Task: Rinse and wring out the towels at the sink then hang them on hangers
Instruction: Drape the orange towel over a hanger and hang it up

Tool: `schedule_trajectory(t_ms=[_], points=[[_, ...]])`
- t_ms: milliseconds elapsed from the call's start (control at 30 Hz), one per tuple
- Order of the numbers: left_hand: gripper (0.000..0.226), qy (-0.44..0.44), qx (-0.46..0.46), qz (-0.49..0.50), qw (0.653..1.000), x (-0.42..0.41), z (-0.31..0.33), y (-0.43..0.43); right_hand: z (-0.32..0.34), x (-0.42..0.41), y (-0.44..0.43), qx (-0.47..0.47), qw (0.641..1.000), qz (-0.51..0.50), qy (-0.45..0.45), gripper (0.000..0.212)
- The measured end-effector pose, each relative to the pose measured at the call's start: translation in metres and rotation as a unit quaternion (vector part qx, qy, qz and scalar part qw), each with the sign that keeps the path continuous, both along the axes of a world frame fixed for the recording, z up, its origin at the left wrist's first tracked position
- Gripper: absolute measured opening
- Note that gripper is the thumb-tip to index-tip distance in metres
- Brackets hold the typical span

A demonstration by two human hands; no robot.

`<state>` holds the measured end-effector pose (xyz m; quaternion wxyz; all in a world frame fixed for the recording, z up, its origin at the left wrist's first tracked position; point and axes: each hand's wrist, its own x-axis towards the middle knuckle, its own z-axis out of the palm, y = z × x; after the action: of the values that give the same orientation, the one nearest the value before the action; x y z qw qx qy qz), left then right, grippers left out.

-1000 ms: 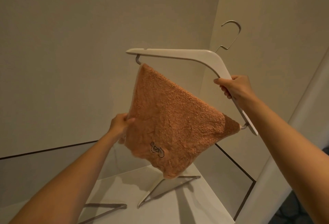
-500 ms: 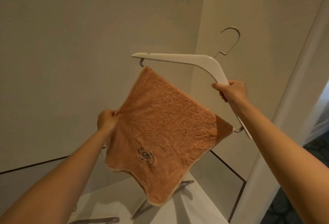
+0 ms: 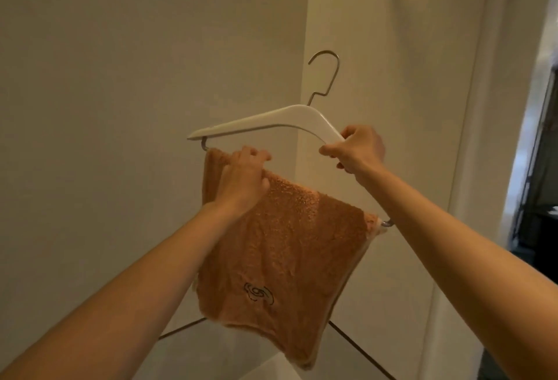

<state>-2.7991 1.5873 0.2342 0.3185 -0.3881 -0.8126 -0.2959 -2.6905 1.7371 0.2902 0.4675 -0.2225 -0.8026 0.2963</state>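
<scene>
Fingers [image 3: 256,157] of the left hand [image 3: 241,180] curl over the fold of the orange towel [image 3: 287,247] where it crosses the hanger's lower rod, gripping cloth and rod together. Below those fingers the towel hangs doubled over the rod, its embroidered mark facing the camera and one corner sagging lowest.

It looks soft, thick-piled and limp. After wringing it is probably damp, so a little heavier than when dry and clingy rather than slippery. It should stay put on the rod but will bunch if dragged. The best hold, I judge, is a pinch at the fold or an edge, drawing it flat along the rod.

Right of the left fingers, the right hand [image 3: 357,148] clenches round the sloping arm of the white hanger [image 3: 271,118] and carries the whole load. The hanger looks stiff and light. Held off-centre like this it tips, its rod slanting down to the right past the right wrist.

Above both hands the metal hook [image 3: 329,74] is free, catching on nothing. Beyond it stands the plain wall [image 3: 120,77].
</scene>
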Motion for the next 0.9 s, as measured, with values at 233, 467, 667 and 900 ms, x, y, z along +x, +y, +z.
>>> schedule_trajectory(t_ms=[233,467,667,900], points=[[0.051,0.032,-0.047,-0.037,0.998,-0.026,0.055,0.05,0.083,-0.013,0.034,0.075,0.995,-0.051,0.037,0.03],[0.051,0.066,0.015,-0.03,0.997,-0.056,0.152,0.108,0.189,-0.044,0.078,0.149,0.984,-0.064,0.079,0.038],[0.056,0.096,0.06,0.01,0.994,-0.079,0.231,0.151,0.272,-0.067,0.117,0.213,0.967,-0.073,0.123,0.047],[0.061,0.081,0.088,0.019,0.993,-0.099,0.324,0.183,0.355,-0.097,0.147,0.23,0.955,-0.063,0.177,0.054]])
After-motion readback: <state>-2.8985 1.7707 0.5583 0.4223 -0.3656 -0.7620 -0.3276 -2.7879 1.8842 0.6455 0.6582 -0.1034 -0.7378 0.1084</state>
